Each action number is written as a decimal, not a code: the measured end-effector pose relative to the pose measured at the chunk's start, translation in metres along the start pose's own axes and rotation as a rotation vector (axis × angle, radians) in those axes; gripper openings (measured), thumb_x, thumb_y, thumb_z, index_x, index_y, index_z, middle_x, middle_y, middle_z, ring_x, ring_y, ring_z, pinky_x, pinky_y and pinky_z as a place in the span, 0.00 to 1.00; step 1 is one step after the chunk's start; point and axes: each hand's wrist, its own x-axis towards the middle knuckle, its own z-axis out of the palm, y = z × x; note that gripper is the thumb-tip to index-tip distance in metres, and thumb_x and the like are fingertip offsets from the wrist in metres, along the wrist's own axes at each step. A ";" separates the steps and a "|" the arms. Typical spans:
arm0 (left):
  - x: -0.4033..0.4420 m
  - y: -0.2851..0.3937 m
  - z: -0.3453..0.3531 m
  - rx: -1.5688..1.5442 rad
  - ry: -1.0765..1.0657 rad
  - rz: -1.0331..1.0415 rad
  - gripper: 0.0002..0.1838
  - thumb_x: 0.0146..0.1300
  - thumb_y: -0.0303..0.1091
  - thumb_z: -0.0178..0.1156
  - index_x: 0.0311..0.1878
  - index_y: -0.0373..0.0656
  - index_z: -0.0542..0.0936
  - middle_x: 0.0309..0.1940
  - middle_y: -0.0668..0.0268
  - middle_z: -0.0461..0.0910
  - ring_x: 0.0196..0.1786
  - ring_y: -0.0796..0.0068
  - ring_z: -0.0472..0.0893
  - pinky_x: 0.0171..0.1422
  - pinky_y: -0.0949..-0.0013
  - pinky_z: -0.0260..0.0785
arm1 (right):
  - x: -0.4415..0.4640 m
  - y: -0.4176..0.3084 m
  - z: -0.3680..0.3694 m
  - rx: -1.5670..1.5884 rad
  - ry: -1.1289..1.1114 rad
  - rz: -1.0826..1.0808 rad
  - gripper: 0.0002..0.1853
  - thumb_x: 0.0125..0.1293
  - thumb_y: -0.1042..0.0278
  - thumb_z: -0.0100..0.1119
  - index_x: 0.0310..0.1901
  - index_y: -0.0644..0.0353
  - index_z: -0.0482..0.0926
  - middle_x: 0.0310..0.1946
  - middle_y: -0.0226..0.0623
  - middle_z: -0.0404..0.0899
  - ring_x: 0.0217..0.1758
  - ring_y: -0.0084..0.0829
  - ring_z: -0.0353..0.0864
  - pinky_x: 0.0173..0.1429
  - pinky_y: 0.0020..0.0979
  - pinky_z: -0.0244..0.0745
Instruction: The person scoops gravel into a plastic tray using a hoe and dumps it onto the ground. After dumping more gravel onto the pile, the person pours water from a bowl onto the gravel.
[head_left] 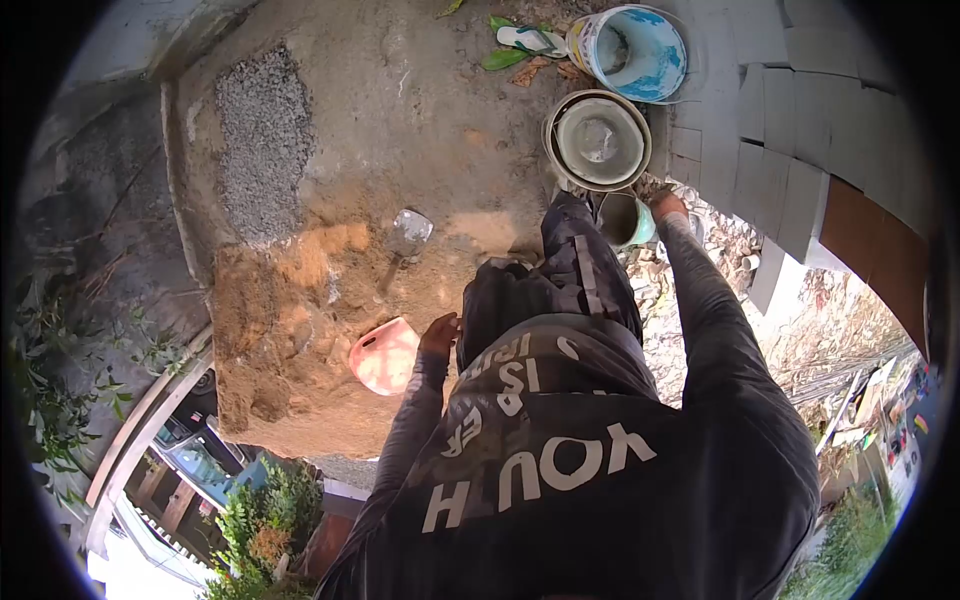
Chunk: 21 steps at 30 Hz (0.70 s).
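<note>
My right hand [667,206] is at the rim of a pale green bucket [641,222], its fingers curled at the edge and partly in shadow. The bucket's dark opening shows beside my leg. My left hand [439,334] hangs by my hip with fingers loosely apart and nothing in it. Near it, on the brown sand [262,345], lies a pinkish-orange plastic scoop [386,358] with a slot near one edge. Farther forward, a trowel [411,228] with a grey, crusted blade rests on the sand. Round nested tubs [600,143] stand just beyond the green bucket.
A blue-and-white stained bucket [640,55] stands at the top, beside a flip-flop [531,40] and leaves. Grey gravel [264,145] is heaped at left. Grey blocks [780,190] are stacked at right, above rubble [720,262]. A low ledge [178,190] borders the left side.
</note>
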 end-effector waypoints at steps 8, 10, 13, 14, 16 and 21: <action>0.040 0.039 0.104 0.043 -0.091 -0.072 0.20 0.65 0.42 0.58 0.56 0.41 0.74 0.48 0.62 0.80 0.53 0.75 0.77 0.59 0.70 0.67 | 0.082 -0.186 0.014 0.059 0.072 -0.047 0.24 0.66 0.57 0.46 0.63 0.51 0.63 0.63 0.42 0.63 0.67 0.40 0.63 0.67 0.42 0.62; 0.049 0.018 0.099 0.260 -0.074 0.057 0.19 0.65 0.37 0.59 0.57 0.40 0.74 0.47 0.61 0.80 0.53 0.74 0.77 0.60 0.70 0.67 | 0.121 -0.225 0.028 -0.096 0.215 -0.152 0.21 0.68 0.62 0.42 0.61 0.50 0.64 0.59 0.38 0.63 0.66 0.39 0.60 0.68 0.42 0.57; 0.059 0.008 0.095 0.138 0.019 -0.112 0.19 0.65 0.39 0.57 0.56 0.40 0.74 0.46 0.62 0.80 0.52 0.74 0.78 0.59 0.71 0.68 | 0.176 -0.258 0.041 -0.507 0.282 -0.334 0.18 0.68 0.64 0.41 0.58 0.50 0.69 0.58 0.34 0.64 0.66 0.34 0.57 0.71 0.42 0.49; 0.067 0.006 0.095 0.068 0.018 -0.185 0.19 0.66 0.39 0.57 0.56 0.40 0.75 0.46 0.62 0.80 0.51 0.75 0.78 0.58 0.71 0.69 | 0.187 -0.259 0.037 -0.599 0.241 -0.379 0.18 0.68 0.63 0.41 0.58 0.51 0.69 0.61 0.34 0.62 0.68 0.34 0.56 0.71 0.42 0.49; 0.077 -0.011 0.096 -0.035 0.002 -0.275 0.19 0.66 0.40 0.57 0.56 0.41 0.75 0.45 0.62 0.81 0.49 0.76 0.78 0.56 0.71 0.69 | 0.202 -0.250 0.017 -0.710 0.091 -0.441 0.20 0.67 0.63 0.43 0.60 0.50 0.65 0.64 0.38 0.61 0.69 0.36 0.57 0.69 0.43 0.53; 0.080 -0.023 0.090 -0.063 -0.010 -0.325 0.20 0.65 0.42 0.58 0.56 0.41 0.75 0.45 0.63 0.81 0.45 0.77 0.79 0.52 0.71 0.72 | 0.195 -0.227 -0.034 -0.651 -0.154 -0.512 0.25 0.63 0.69 0.46 0.63 0.49 0.61 0.60 0.43 0.68 0.64 0.41 0.67 0.61 0.40 0.70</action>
